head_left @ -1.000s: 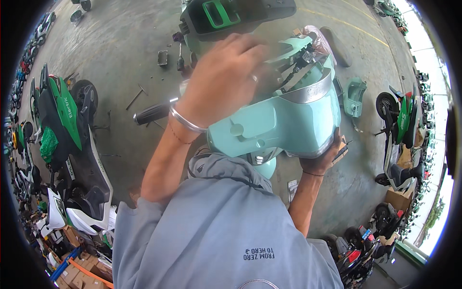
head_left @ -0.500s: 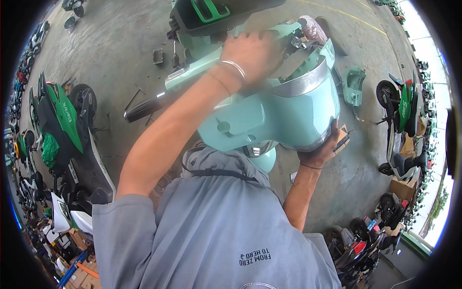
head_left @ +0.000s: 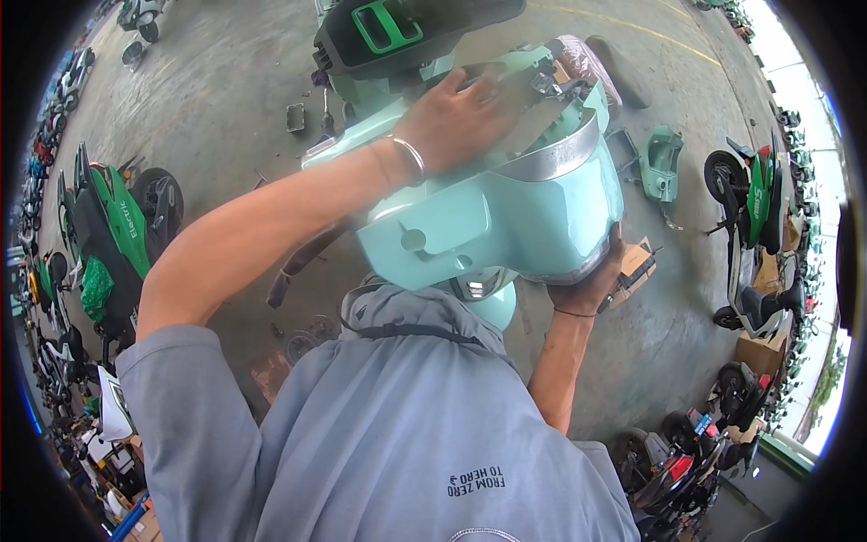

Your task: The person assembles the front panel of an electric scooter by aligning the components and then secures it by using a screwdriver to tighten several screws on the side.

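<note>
Shell [head_left: 533,217] hung above the floor [head_left: 650,361]; the right hand [head_left: 587,285] grasped its lower right corner; the left hand [head_left: 461,117] blurred near its upper edge, grip impossible to tell. A cover [head_left: 662,163] lay beyond the shell's right edge.

One silver-trimmed mint cover [head_left: 542,212], two forearms [head_left: 271,203], one grey shirt [head_left: 379,425] and one bangle [head_left: 413,160] show.

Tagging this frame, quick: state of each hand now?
Left hand: blurred, by the mint cowl's open side; open or closed can't be told.
Right hand: holding the cowl's lower right edge.
</note>
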Motion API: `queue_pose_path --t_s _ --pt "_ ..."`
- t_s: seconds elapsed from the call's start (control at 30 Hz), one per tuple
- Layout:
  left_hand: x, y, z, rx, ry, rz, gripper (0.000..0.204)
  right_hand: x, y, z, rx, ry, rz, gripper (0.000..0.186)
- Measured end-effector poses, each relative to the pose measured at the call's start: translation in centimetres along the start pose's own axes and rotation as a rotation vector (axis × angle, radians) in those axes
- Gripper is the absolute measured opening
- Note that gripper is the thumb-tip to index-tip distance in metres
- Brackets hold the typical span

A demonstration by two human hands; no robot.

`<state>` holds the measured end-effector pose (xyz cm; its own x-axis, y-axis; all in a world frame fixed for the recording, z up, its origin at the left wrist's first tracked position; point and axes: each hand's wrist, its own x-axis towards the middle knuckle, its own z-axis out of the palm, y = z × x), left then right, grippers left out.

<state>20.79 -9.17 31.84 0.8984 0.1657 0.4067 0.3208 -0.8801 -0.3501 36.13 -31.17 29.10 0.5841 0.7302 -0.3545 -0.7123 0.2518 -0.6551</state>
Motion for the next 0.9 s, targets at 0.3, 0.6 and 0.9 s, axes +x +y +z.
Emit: queue_pose_path --t_s 0.3,0.6,0.9 --pt "-0.6 0.4 -3.2 0.138 -0.432 0.043 0.022 0.2 0.2 -1.0 0.027 0.047 -0.033 0.063" --pt "-1.8 -0.8 -2.5 -0.012 -0.423 0.000 0.039 -0.2 0.5 -1.5 0.024 0.029 -0.090 0.062" --pt "-2.7 -0.5 -2.0 -0.023 -0.400 -0.069 0.046 -0.8 0.3 -2.3 0.090 0.033 -0.100 0.060"
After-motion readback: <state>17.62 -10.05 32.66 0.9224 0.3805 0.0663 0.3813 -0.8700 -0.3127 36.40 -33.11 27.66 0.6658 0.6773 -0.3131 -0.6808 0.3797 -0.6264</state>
